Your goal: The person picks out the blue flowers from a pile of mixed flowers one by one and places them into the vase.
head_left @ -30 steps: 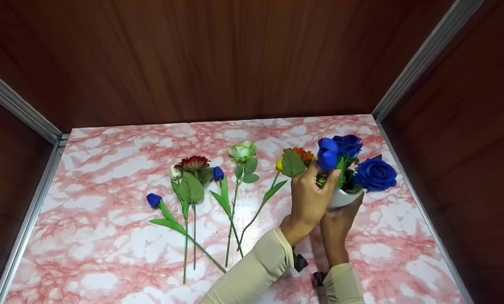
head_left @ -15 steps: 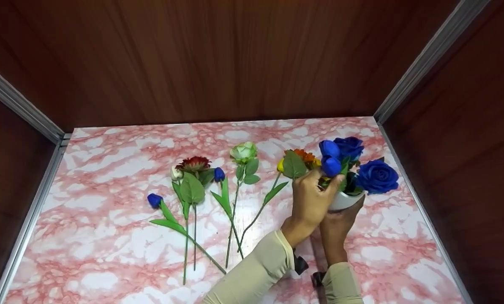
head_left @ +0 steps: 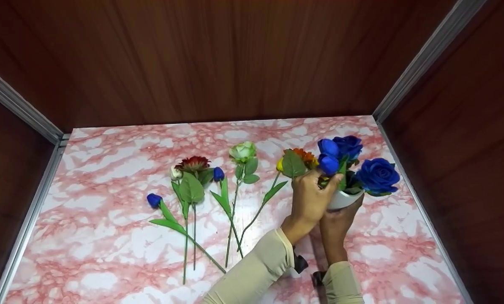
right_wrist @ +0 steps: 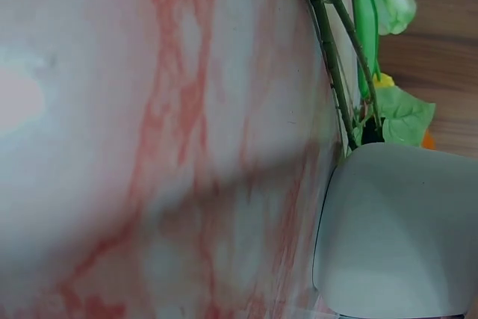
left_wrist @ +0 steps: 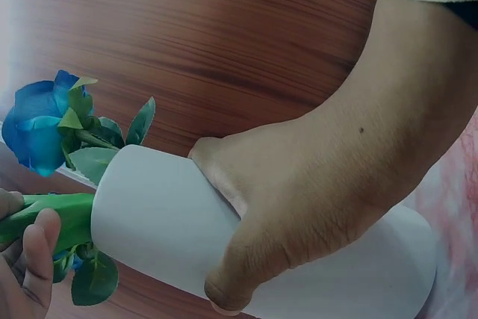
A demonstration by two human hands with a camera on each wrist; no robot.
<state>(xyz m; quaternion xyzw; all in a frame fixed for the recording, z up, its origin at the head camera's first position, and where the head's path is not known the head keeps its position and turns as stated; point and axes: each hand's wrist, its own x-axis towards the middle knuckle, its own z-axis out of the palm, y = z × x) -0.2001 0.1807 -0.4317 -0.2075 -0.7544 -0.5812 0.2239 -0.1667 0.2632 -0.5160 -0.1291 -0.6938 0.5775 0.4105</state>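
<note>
My right hand [head_left: 339,223] grips a white vase [head_left: 341,201] low on its body; in the left wrist view its fingers wrap round the smooth vase [left_wrist: 153,203]. At the vase's mouth my left hand [head_left: 311,202] pinches the green stem and leaf of a blue tulip [head_left: 329,164]. A second blue tulip [head_left: 328,147] stands right behind that one. Two blue roses, one at the back [head_left: 348,146] and one leaning right [head_left: 378,175], rise from the vase. The left fingertips [left_wrist: 41,248] hold the leaf [left_wrist: 71,214] just above the rim. Stem ends are hidden inside.
On the marbled table [head_left: 87,236] lie a blue tulip [head_left: 153,200], a dark red flower [head_left: 193,162], a white bud [head_left: 175,173], another blue tulip [head_left: 218,173], a pale green rose [head_left: 243,151] and a yellow tulip [head_left: 279,164]. An orange flower [head_left: 303,155] shows behind the left hand. Brown panels surround the table.
The front blue tulip's head has sunk slightly, away from the one behind it. The right-hand blue rose leans a little farther right. Both hands keep their places.
</note>
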